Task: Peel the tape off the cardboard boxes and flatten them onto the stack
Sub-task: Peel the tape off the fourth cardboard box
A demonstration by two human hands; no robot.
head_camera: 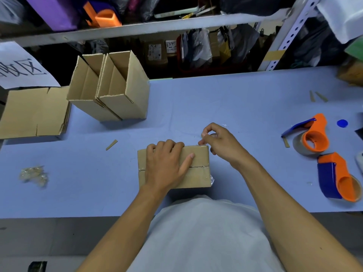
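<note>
Single head-worn view, steeply down and forward, close over blue table (pixel 245 107).

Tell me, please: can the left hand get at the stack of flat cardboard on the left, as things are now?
Probably yes. The left hand rests on the taped box, and bare table lies between it and the flat stack. It would have to let go of the box first.
</note>
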